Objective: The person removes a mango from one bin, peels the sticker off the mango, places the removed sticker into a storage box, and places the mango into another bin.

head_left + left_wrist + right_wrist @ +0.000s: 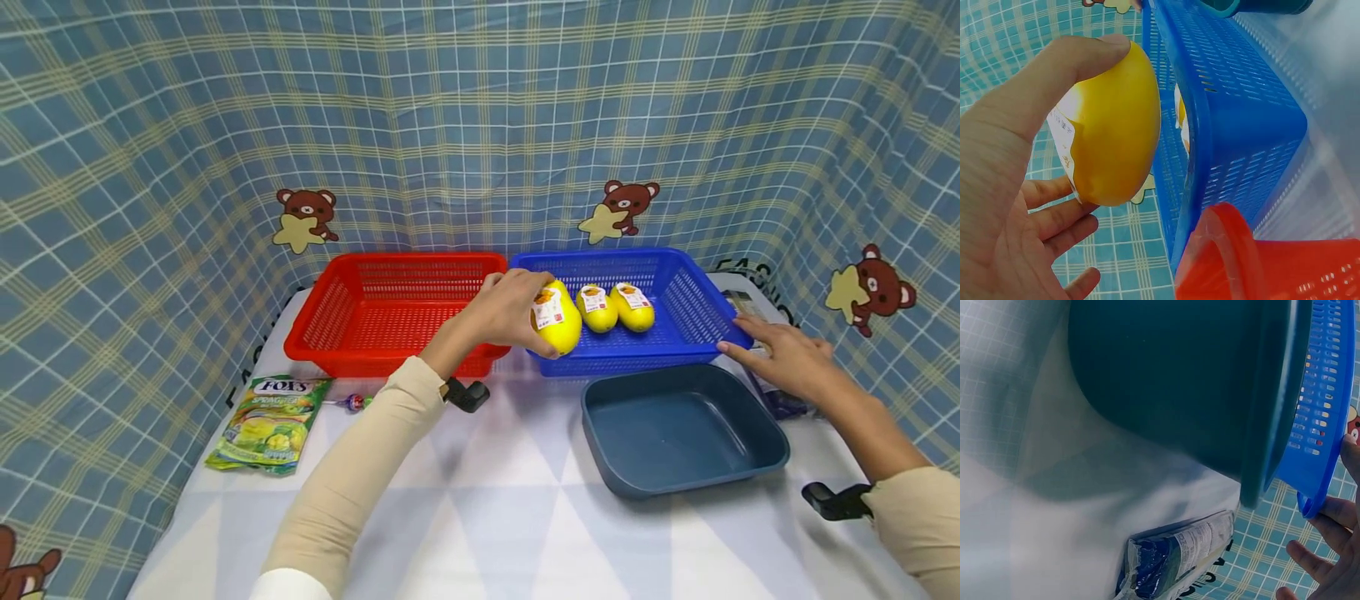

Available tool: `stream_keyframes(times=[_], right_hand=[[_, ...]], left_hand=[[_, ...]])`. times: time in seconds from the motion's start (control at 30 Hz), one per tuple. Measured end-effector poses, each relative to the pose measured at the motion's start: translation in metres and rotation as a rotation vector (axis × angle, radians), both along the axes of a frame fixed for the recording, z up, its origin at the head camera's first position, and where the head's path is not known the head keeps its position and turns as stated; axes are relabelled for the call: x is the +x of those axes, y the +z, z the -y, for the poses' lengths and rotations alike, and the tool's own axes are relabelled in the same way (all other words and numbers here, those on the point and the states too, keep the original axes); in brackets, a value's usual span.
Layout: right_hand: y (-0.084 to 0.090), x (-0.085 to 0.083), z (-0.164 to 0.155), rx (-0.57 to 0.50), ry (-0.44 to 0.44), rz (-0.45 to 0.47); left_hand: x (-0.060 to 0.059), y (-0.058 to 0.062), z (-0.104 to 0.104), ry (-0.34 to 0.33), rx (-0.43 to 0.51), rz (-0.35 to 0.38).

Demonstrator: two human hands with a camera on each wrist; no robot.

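A yellow mango (557, 318) with a white label is in my left hand (510, 310), thumb on one side and fingers on the other. It is raised at the near left rim of the blue basket (630, 364); the left wrist view shows the mango (1119, 125) close to that rim. Two more labelled mangoes, one in the middle (597, 310) and one to its right (633, 308), lie inside the basket. My right hand (787, 358) touches the basket's right front corner with fingers extended; in the right wrist view its fingertips (1332, 519) meet the blue rim.
A red basket (397, 362) stands left of the blue one. In front of the blue basket sits a dark teal tub (686, 487). A green FOX'S candy bag (272, 423) and a lollipop (356, 403) lie at left. A plastic packet (1172, 556) lies at right, partly under my right hand.
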State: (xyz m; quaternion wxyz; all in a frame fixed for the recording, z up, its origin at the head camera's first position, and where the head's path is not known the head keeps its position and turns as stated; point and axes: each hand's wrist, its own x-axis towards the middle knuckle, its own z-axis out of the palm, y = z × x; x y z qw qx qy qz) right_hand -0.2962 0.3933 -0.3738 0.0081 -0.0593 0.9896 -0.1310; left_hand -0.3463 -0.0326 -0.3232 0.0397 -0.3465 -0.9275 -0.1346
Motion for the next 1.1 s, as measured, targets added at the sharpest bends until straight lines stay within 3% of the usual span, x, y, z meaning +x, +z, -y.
stream_keyframes(times=[0.53,1.1], right_hand=[[0.003,0.001,-0.001,-0.002,0.004,0.001],[0.001,0.003,0.0,0.002,0.004,-0.019]], left_hand=[[0.05,-0.013,0.036,-0.001,0.041,-0.047],[0.098,-0.036,0.052,-0.053,0.06,-0.072]])
